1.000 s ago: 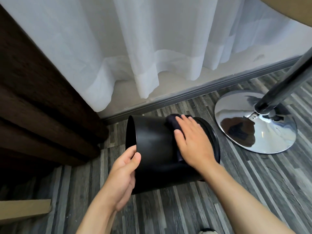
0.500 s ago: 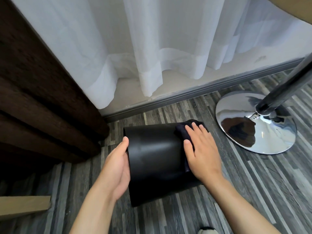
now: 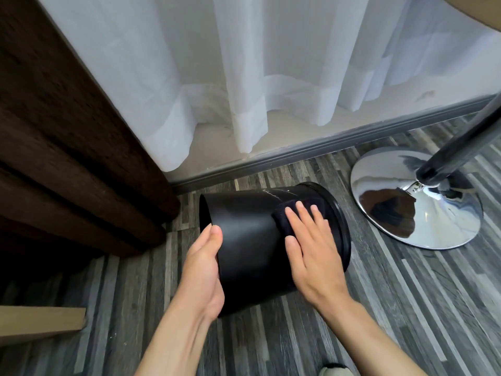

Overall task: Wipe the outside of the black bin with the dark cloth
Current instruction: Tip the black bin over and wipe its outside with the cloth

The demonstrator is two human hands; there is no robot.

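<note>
The black bin (image 3: pixel 249 240) lies on its side on the striped grey floor, one end to the left and its wider rim to the right. My left hand (image 3: pixel 203 270) cups the left end, thumb on the outer wall. My right hand (image 3: pixel 314 253) lies flat on the bin's upper side near the right rim, fingers spread, pressing the dark cloth (image 3: pixel 284 215) against the wall. Only the cloth's far edge shows past my fingers.
A chrome lamp base (image 3: pixel 417 202) with a dark pole (image 3: pixel 461 147) stands just right of the bin. Dark brown furniture (image 3: pixel 67 137) is at the left, a sheer white curtain (image 3: pixel 244 77) and grey skirting behind. A pale wooden board (image 3: pixel 40 324) lies lower left.
The bin has turned under my hands, its right rim now showing again. My right hand with the cloth has slid along the wall toward that rim. My left hand stays on the left end.
</note>
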